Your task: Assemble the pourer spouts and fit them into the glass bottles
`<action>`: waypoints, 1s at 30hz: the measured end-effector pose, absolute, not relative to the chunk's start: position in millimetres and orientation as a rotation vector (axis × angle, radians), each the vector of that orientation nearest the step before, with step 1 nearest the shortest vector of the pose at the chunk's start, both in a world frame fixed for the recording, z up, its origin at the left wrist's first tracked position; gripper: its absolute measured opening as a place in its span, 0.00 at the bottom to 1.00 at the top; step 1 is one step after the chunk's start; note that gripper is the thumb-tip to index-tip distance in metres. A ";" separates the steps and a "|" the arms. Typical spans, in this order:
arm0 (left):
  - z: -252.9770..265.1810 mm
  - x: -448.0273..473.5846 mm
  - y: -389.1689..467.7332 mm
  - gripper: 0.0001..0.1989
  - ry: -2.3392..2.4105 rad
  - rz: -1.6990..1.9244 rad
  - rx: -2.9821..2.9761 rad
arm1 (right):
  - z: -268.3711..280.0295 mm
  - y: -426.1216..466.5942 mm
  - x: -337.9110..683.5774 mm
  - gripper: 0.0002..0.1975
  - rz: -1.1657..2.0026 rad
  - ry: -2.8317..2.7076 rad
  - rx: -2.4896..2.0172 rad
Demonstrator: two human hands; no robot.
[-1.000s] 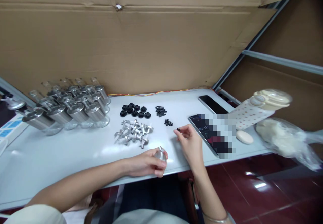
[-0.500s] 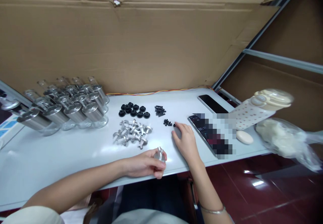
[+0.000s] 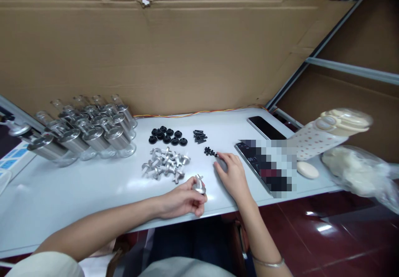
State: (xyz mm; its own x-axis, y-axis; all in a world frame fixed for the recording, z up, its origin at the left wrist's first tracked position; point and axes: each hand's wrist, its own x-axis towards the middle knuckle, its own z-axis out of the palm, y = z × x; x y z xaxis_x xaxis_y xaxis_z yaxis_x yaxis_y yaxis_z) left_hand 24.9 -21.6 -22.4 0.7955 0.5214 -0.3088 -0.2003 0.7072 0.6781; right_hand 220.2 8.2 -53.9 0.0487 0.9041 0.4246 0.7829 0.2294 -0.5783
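Observation:
My left hand (image 3: 183,198) is closed around a silver metal fitting (image 3: 199,185) with a round flange and a short stem pointing up. My right hand (image 3: 232,173) rests on the table with its thumb and index finger apart. Its index fingertip is at the edge of a cluster of small black rings (image 3: 209,151); whether it presses on one cannot be told. Left of this hand lies a pile of similar silver fittings (image 3: 166,163). Behind them sit several black round caps (image 3: 167,135) and a small heap of black pins (image 3: 199,136).
Glass bottles with metal sleeves (image 3: 93,137) stand in rows at the left. Two phones lie at the right, one dark-screened (image 3: 266,127) and one partly blurred (image 3: 258,164). Beyond are a spotted tumbler (image 3: 324,137), a white oval object (image 3: 307,169) and a plastic bag (image 3: 352,171).
In my left hand the silver fitting has turned so that more of its flange shows. My right hand stays beside the black rings. The whole view has shifted slightly.

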 end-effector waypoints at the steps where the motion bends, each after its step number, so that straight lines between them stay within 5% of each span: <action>1: -22.1 25.2 -21.5 0.17 0.517 0.417 0.678 | -54.2 8.4 220.6 0.17 0.213 -1.751 -1.570; 8: -22.2 23.6 -21.6 0.18 0.503 0.420 0.688 | -44.9 3.9 218.3 0.16 0.360 -1.581 -1.476; 15: -32.6 27.5 -20.6 0.23 0.505 0.497 0.621 | -24.5 -27.4 180.0 0.14 0.910 -1.605 -1.066; 22: -27.6 28.5 -17.5 0.29 0.541 0.447 0.593 | -27.4 -33.5 177.6 0.12 0.905 -1.701 -0.951; 30: -29.7 26.5 -15.4 0.21 0.523 0.499 0.461 | -32.0 -32.6 178.3 0.12 0.652 -1.565 -1.041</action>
State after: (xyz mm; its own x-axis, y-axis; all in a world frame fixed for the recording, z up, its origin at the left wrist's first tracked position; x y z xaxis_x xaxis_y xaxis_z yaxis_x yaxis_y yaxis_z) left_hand 26.5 -15.4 -29.7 0.7541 0.5538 -0.3532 -0.3269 0.7828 0.5294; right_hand 178.3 -32.6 -32.0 -0.0219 0.8784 0.4775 0.2792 0.4639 -0.8407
